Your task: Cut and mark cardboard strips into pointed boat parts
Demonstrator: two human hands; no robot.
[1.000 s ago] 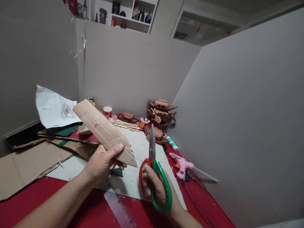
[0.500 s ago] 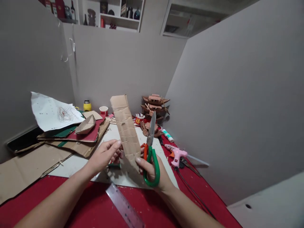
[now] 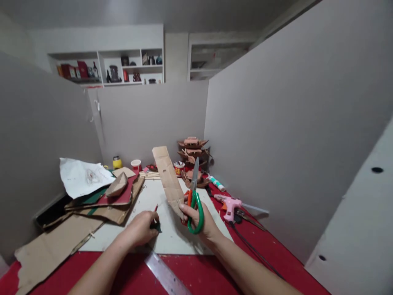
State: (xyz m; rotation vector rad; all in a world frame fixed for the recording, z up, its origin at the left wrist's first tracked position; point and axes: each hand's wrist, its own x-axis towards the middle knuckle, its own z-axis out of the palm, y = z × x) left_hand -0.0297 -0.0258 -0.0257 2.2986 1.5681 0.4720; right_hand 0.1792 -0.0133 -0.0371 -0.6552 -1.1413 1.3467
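My right hand (image 3: 204,223) grips a long strip of brown cardboard (image 3: 168,176) between thumb and fingers. The same hand also holds scissors (image 3: 195,200) with green and orange handles, their blades pointing up and pressed together. Down at the white board (image 3: 178,241), my left hand (image 3: 143,227) has its fingers curled round a small dark green piece (image 3: 156,226), partly hidden by the fingers. A red pencil-like tip (image 3: 156,207) sticks up just beyond those fingers. A clear ruler (image 3: 166,272) lies below this hand, across the board's front edge.
Cardboard sheets (image 3: 58,239) and a folded cardboard boat shape (image 3: 117,185) are piled at left. Brown model boats (image 3: 193,153) are stacked at the back. To the right lie a pink glue gun (image 3: 229,205) with its cable and a white-and-teal tube (image 3: 217,183). Grey panels (image 3: 276,135) stand around the table.
My left hand has left the cardboard strip and gone down to the dark green piece on the board. The right hand still holds strip and scissors. The view has tilted up.
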